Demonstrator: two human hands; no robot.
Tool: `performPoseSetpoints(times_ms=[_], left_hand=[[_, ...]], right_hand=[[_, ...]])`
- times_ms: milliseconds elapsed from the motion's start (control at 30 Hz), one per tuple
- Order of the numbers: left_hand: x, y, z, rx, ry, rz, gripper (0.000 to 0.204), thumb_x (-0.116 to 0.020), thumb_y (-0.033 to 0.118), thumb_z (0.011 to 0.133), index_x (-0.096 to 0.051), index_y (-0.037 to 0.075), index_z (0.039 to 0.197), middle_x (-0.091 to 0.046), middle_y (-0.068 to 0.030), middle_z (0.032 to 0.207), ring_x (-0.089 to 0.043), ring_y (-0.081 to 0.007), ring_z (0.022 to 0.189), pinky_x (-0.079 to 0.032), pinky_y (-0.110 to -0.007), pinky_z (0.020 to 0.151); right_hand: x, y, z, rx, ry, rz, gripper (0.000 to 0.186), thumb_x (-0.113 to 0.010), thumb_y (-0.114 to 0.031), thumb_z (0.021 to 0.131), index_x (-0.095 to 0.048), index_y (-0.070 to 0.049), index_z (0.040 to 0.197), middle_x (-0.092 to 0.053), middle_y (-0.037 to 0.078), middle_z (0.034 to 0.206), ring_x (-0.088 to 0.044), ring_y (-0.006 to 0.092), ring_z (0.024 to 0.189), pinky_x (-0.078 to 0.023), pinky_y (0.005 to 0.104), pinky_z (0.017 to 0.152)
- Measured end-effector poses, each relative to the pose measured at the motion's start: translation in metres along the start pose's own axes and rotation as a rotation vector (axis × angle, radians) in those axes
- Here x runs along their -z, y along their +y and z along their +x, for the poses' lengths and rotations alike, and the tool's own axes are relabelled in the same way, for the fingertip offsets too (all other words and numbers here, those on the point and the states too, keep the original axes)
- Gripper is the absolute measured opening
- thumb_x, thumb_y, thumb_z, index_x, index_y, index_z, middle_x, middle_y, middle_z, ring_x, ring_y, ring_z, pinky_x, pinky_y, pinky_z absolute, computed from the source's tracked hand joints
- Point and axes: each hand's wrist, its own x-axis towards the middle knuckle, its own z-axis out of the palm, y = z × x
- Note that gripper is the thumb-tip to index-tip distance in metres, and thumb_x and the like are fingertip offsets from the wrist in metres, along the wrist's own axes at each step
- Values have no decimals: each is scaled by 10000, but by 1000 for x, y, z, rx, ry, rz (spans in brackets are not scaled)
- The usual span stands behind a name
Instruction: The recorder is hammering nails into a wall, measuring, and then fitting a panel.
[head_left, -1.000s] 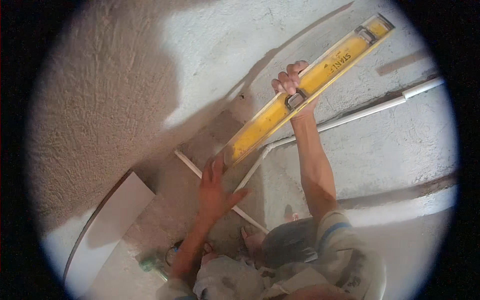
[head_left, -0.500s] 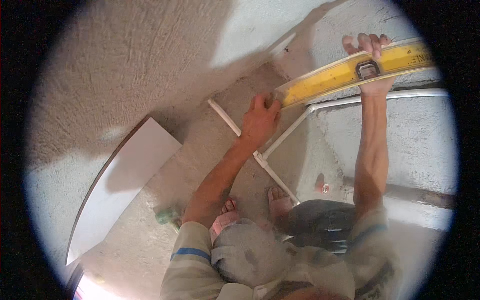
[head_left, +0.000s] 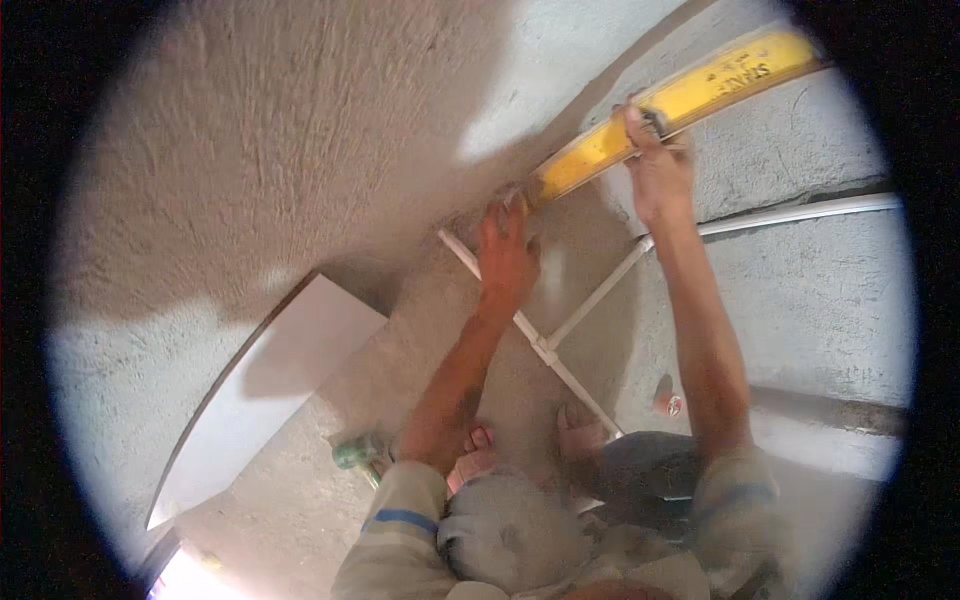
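A long yellow spirit level (head_left: 720,85) slants from the middle of the view up to the upper right, along the wall by the corner. My right hand (head_left: 662,175) is closed around it near its dark-framed vial window, with the thumb over the face. At the level's lower left end, the fingers of my left hand (head_left: 510,260) hold its tip; the fingertips are partly blurred. Just below my left hand runs a thin white pipe (head_left: 578,388) with a tee fitting (head_left: 543,346).
A white panel with a curved-looking edge (head_left: 280,350) leans by the left wall. A green-headed mallet (head_left: 352,453) lies on the floor near my left arm. Another white pipe (head_left: 800,212) runs along the right wall, above a small red round item (head_left: 672,405).
The level has shifted up and left and tilts more steeply. My right hand has moved left along it, its thumb now across the face. My left hand has moved slightly left and down.
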Motion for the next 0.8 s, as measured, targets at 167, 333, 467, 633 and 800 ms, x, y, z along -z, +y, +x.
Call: performPoseSetpoints(times_ms=[167,333,467,633,800], left_hand=[[30,-19,-83,265,-358,-192,599,-613,120,855,-343,16,1379,-339,-281,1365,-411,-431,1228,-406,-443,1008],[92,-20,-150,274,-758,-218,604,-623,180,813,-382,-6,1335,-399,-284,1271,-472,-453,1136,-479,-467,893],[103,-30,-208,212,-975,-101,605,-601,272,828,-399,7,1334,-396,-259,1321,-452,-432,1172,-453,-449,923],[90,-33,-237,212,-1103,-188,600,-587,321,850,-414,7,1330,-395,-261,1350,-424,-425,1214,-415,-436,980],[83,-38,-254,207,-1059,-225,578,-594,298,840,-432,5,1311,-425,-256,1304,-441,-418,1194,-420,-442,970]], right_hand=[[-25,24,3,18,61,-93,307,-698,-186,851,-558,-17,1067,-609,43,985,-574,152,881,-476,306,789],[-46,11,25,103,-1,-82,282,-711,-209,849,-543,-56,1015,-562,-11,918,-511,101,871,-414,268,817],[-52,8,31,130,-2,-42,245,-709,-194,849,-541,-69,976,-536,-30,878,-494,84,829,-407,259,774],[-53,22,29,145,110,-87,188,-699,-163,857,-564,-75,953,-548,-26,879,-496,80,825,-400,247,754],[-51,21,30,148,110,-61,214,-712,-183,849,-565,-74,960,-549,-28,887,-499,77,823,-407,248,749]])
